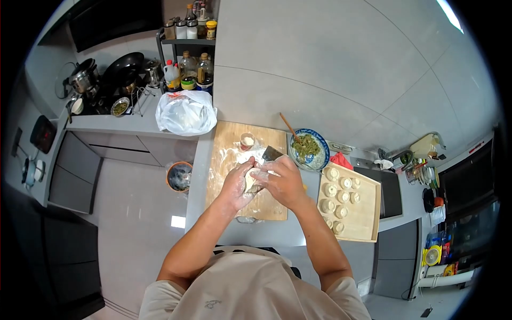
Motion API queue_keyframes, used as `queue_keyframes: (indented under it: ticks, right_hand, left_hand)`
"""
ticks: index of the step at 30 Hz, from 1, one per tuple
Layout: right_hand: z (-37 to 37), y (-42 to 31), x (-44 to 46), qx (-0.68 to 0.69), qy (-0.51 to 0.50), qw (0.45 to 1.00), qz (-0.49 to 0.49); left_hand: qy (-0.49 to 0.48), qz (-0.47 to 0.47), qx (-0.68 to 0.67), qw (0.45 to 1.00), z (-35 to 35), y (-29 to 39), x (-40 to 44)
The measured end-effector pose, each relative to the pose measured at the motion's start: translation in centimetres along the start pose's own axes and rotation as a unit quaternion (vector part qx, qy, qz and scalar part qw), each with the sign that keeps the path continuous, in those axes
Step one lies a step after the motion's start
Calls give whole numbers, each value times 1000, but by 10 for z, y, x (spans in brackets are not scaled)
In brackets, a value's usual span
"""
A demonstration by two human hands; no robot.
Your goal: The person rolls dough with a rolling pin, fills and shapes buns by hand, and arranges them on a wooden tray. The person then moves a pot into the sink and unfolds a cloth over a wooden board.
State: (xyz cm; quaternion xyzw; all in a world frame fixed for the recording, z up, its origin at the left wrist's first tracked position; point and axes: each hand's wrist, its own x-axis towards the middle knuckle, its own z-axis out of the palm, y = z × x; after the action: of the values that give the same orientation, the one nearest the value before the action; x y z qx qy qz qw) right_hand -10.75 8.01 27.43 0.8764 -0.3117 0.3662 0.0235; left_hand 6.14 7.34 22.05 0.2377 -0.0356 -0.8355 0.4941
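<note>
Both of my hands are close together above the floured wooden board (223,140). My left hand (236,182) cups a piece of pale dough (250,180). The fingers of my right hand (282,180) are bent in against the same dough from the other side. Flour whitens the fingers of both hands. Just beyond them lie a dark flat scraper (271,153) and a small cup (247,141) with something white in it. A blue-patterned bowl (323,144) of green filling (306,146) stands at the board's right, a wooden stick leaning out of it.
Right of the board, a wooden tray (362,224) carries several round filled buns (330,189). A white plastic bag (186,113) sits on the counter at the left, below a rack of bottles and jars (188,69). An orange-rimmed bin (179,176) stands on the floor.
</note>
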Motion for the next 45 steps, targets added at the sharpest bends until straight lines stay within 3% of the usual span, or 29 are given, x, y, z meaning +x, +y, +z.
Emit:
queue_keyframes:
  ticks: [4,10,16,22,27,35,39,45]
  right_hand:
    - [5,3,-6,21,3,1000,4]
    - [5,4,-10,-18,-26,999,-18]
    - [-6,0,1,-4,9,999,-51]
    - [5,3,-6,-13,-23,998,-51]
    - [2,-6,-12,-33,61,997,26]
    - [11,2,-15,-57,42,997,0]
    - [5,-12,-11,-44,94,993,58]
    - [1,-14,-11,-67,118,989,56]
  left_hand:
    - [-32,4,-1,999,-3,-3,0]
    - [8,6,11,1000,2,-2,-5]
    - [7,-28,19,999,6,4,-13]
    - [-2,-22,-29,999,-5,-4,-2]
    - [-70,-1,-105,992,-14,-7,5]
    - [-52,10,-74,996,-6,-9,5]
    - [-102,13,-124,987,-6,-7,7]
    - [-147,24,-108,983,-12,-6,12]
